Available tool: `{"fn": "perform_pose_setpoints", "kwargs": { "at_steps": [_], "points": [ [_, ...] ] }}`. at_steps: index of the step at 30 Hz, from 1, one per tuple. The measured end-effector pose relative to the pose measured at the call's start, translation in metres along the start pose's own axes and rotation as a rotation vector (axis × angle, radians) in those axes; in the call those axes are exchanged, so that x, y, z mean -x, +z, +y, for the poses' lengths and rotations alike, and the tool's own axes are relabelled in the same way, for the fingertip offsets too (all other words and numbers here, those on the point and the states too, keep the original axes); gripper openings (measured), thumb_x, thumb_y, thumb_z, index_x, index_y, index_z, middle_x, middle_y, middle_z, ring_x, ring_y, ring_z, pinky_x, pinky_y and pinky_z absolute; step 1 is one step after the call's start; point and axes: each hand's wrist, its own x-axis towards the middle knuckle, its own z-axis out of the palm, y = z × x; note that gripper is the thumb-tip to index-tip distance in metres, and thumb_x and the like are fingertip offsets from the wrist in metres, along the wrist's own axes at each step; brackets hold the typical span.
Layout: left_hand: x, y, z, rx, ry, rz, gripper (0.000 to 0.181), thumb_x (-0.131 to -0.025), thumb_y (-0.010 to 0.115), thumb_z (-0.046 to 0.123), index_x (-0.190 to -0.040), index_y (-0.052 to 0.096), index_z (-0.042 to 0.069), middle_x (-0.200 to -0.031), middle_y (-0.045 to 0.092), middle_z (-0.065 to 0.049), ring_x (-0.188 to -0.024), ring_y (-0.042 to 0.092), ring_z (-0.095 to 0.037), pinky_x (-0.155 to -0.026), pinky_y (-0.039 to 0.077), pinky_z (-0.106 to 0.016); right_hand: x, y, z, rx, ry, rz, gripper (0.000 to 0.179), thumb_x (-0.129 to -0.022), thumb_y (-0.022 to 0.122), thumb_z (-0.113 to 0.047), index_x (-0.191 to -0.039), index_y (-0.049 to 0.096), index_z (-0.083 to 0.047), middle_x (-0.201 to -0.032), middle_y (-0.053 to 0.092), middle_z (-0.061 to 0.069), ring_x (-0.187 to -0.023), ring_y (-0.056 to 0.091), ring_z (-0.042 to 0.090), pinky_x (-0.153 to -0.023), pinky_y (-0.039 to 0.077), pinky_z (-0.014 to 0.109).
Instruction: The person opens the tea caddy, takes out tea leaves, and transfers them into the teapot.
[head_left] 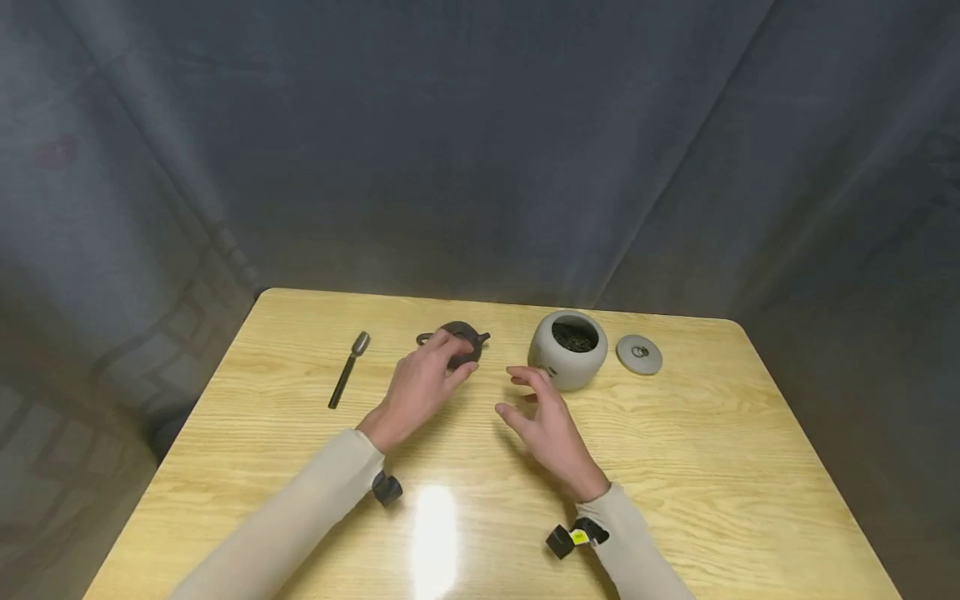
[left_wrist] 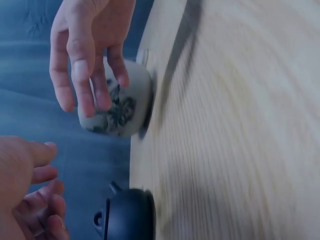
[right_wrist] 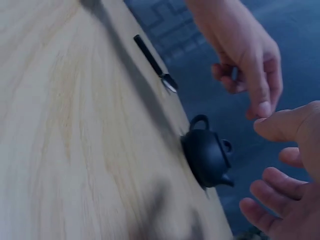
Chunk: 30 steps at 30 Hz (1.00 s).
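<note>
A small dark teapot with a loop handle, a ring knob and a short spout stands on the table. My left hand hovers over it with loosely bent fingers, holding nothing; the left wrist view shows a gap between hand and pot. To the right is a round pale grey jar, open, with dark dried leaves inside and a painted dark motif on its side. My right hand is in the air just in front of the jar, fingers spread and loosely bent, with nothing in them.
A scoop with a black handle and metal head lies left of the teapot. The jar's round grey lid lies flat right of the jar. Dark curtains hang behind the light wooden table.
</note>
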Motion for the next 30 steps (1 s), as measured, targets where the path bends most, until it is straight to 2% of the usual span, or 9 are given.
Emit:
{"fn": "perform_pose_setpoints", "kwargs": {
  "at_steps": [4, 9, 12, 15, 19, 21, 23, 26, 30],
  "points": [
    [0.002, 0.002, 0.007, 0.013, 0.014, -0.004, 0.031, -0.104, 0.071, 0.035, -0.125, 0.074, 0.012, -0.115, 0.068, -0.002, -0.082, 0.069, -0.014, -0.065, 0.057, -0.029, 0.01, -0.013, -0.001, -0.003, -0.005, 0.021, 0.055, -0.099, 0.077, -0.012, -0.149, 0.055, -0.011, -0.149, 0.057, 0.014, -0.137, 0.058, 0.032, -0.109, 0.052, 0.055],
    [0.001, 0.008, 0.014, 0.048, 0.018, -0.016, 0.031, -0.104, 0.07, 0.035, -0.125, 0.074, 0.013, -0.117, 0.068, -0.003, -0.074, 0.058, -0.009, -0.059, 0.049, -0.024, 0.02, -0.029, 0.003, 0.008, -0.006, 0.056, 0.052, -0.1, 0.076, -0.011, -0.148, 0.056, -0.012, -0.148, 0.058, 0.014, -0.138, 0.057, 0.032, -0.108, 0.052, 0.057],
    [-0.002, 0.014, 0.018, 0.059, 0.017, -0.035, 0.033, -0.104, 0.071, 0.037, -0.126, 0.073, 0.013, -0.118, 0.068, -0.004, -0.073, 0.053, -0.007, -0.059, 0.048, -0.022, 0.026, -0.04, 0.009, 0.006, 0.003, 0.098, 0.05, -0.1, 0.074, -0.009, -0.147, 0.057, -0.009, -0.146, 0.06, 0.016, -0.136, 0.057, 0.032, -0.106, 0.054, 0.053],
    [-0.006, 0.022, 0.024, 0.074, 0.0, -0.063, 0.036, -0.102, 0.073, 0.038, -0.128, 0.072, 0.013, -0.118, 0.068, -0.005, -0.075, 0.054, -0.008, -0.062, 0.05, -0.024, 0.032, -0.05, 0.016, -0.015, 0.025, 0.151, 0.045, -0.101, 0.072, -0.007, -0.145, 0.059, -0.006, -0.143, 0.063, 0.017, -0.13, 0.06, 0.028, -0.103, 0.056, 0.039],
    [-0.013, 0.032, 0.033, 0.121, -0.043, -0.1, 0.04, -0.101, 0.075, 0.039, -0.132, 0.071, 0.013, -0.121, 0.069, -0.004, -0.086, 0.061, -0.014, -0.074, 0.056, -0.032, 0.037, -0.063, 0.026, -0.049, 0.044, 0.269, 0.034, -0.103, 0.067, -0.003, -0.136, 0.065, -0.001, -0.133, 0.069, 0.02, -0.118, 0.064, 0.008, -0.095, 0.052, 0.016],
    [-0.018, 0.036, 0.037, 0.15, -0.067, -0.117, 0.043, -0.101, 0.075, 0.04, -0.134, 0.07, 0.013, -0.125, 0.068, -0.003, -0.096, 0.064, -0.017, -0.082, 0.058, -0.036, 0.037, -0.069, 0.03, -0.067, 0.042, 0.354, 0.027, -0.103, 0.066, -0.001, -0.13, 0.068, 0.001, -0.125, 0.072, 0.019, -0.111, 0.064, -0.002, -0.091, 0.05, 0.011],
    [-0.025, 0.041, 0.042, 0.176, -0.088, -0.129, 0.047, -0.101, 0.075, 0.042, -0.137, 0.068, 0.013, -0.13, 0.068, -0.003, -0.106, 0.067, -0.02, -0.088, 0.059, -0.041, 0.036, -0.076, 0.033, -0.08, 0.038, 0.435, 0.022, -0.103, 0.064, 0.001, -0.125, 0.069, 0.003, -0.117, 0.074, 0.012, -0.106, 0.064, -0.007, -0.088, 0.048, 0.009],
    [-0.034, 0.049, 0.049, 0.206, -0.115, -0.137, 0.056, -0.1, 0.075, 0.046, -0.143, 0.063, 0.013, -0.138, 0.065, -0.004, -0.122, 0.065, -0.023, -0.095, 0.059, -0.046, 0.034, -0.085, 0.037, -0.105, 0.026, 0.539, 0.019, -0.103, 0.064, 0.003, -0.12, 0.069, 0.006, -0.108, 0.074, -0.005, -0.1, 0.065, -0.007, -0.083, 0.049, 0.009],
    [-0.047, 0.06, 0.057, 0.222, -0.147, -0.132, 0.07, -0.096, 0.076, 0.052, -0.151, 0.056, 0.014, -0.146, 0.06, -0.005, -0.135, 0.059, -0.025, -0.101, 0.058, -0.049, 0.031, -0.094, 0.044, -0.115, 0.031, 0.616, 0.019, -0.103, 0.064, 0.002, -0.12, 0.068, 0.008, -0.102, 0.07, -0.019, -0.096, 0.065, -0.008, -0.08, 0.051, 0.007]
  ]
}}
